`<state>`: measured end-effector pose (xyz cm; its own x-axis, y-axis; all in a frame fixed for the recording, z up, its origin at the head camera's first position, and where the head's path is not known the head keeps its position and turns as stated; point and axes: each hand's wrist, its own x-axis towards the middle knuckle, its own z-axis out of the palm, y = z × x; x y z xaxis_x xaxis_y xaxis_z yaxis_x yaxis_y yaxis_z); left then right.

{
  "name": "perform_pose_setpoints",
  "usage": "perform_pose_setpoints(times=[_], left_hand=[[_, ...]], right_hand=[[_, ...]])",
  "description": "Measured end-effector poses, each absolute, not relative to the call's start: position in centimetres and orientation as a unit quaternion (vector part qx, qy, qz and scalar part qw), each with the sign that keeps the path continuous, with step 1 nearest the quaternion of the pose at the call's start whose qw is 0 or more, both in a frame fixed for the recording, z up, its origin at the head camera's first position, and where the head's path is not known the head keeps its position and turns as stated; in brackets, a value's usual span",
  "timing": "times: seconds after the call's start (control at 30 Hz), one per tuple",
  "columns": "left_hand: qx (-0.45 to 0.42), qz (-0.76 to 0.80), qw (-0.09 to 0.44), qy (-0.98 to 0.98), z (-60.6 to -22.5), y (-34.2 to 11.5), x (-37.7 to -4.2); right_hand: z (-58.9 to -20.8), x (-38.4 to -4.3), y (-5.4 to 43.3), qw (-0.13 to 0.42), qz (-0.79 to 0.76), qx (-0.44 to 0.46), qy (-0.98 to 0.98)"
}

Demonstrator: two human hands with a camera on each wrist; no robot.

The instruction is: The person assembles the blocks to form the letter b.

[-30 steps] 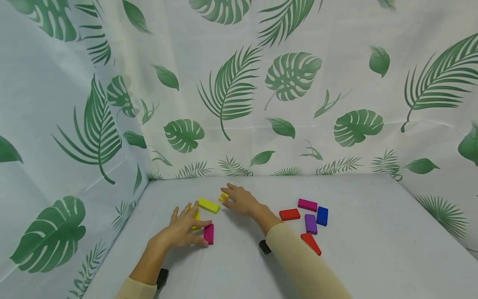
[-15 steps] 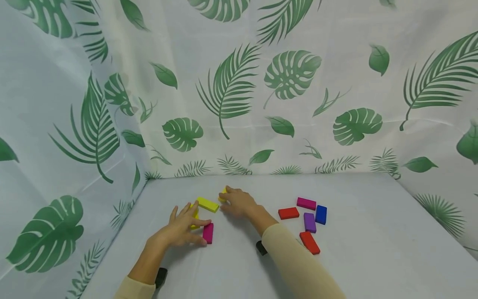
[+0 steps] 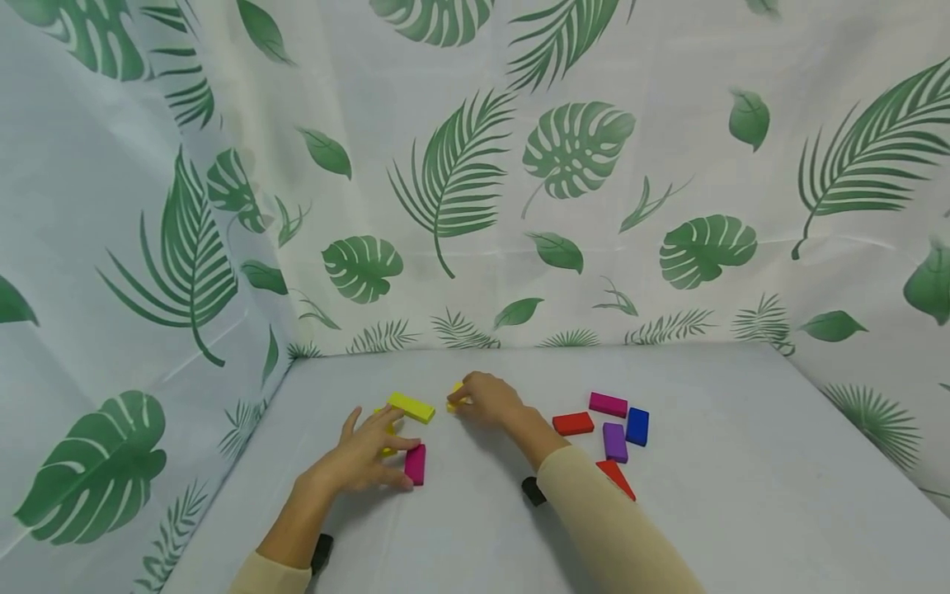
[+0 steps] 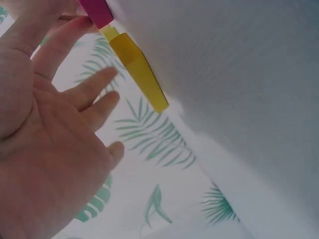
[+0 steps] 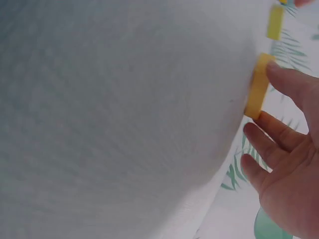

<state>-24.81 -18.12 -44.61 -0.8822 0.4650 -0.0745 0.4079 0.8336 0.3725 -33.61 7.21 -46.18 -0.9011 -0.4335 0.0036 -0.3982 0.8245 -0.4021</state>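
In the head view my left hand (image 3: 364,455) has its thumb and index finger at the two ends of a magenta block (image 3: 416,465), pinching it on the table. Under its other fingers lies a yellow block (image 3: 389,450), mostly hidden. A brighter yellow block (image 3: 411,407) sits just beyond those fingertips. Farther right, my right hand (image 3: 490,400) pinches another yellow block (image 3: 454,402), partly covered by the fingers. The right wrist view shows this yellow block (image 5: 258,87) between thumb and fingertips. In the left wrist view, a fingertip touches the magenta block (image 4: 98,11).
Right of my right forearm lie a red block (image 3: 573,424), a magenta block (image 3: 609,404), a blue block (image 3: 637,426), a purple block (image 3: 614,442) and a second red block (image 3: 618,478), partly behind the sleeve. A leaf-patterned curtain (image 3: 475,313) closes off the white table's back.
My right hand has closed its fingers on the yellow block and shifted it slightly right. The left hand's fingers have moved a little over the yellow blocks; its thumb and index stay at the magenta block.
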Motion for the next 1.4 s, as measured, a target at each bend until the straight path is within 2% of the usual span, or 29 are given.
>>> perform_pose_setpoints(times=[0.47, 0.67, 0.93, 1.2, 1.4], left_hand=[[0.317, 0.188, 0.048, 0.928, -45.1, -16.7, -24.7], [0.347, 0.159, 0.047, 0.923, -44.9, -15.0, -23.9], [0.362, 0.127, 0.025, 0.923, -44.8, -13.7, -23.3], [0.360, 0.130, 0.046, 0.923, -44.6, -13.4, -22.9], [0.368, 0.119, 0.041, 0.921, -44.5, -13.3, -22.9]], right_hand=[[-45.3, -33.0, 9.2, 0.045, -0.222, -0.233, 0.946], [-45.1, -32.6, 9.7, 0.067, -0.223, -0.225, 0.946], [-45.0, -32.5, 10.7, 0.098, -0.290, -0.219, 0.926], [-45.5, -32.8, 11.1, 0.100, -0.314, -0.215, 0.919], [-45.5, -32.4, 11.5, 0.101, -0.318, -0.207, 0.920]])
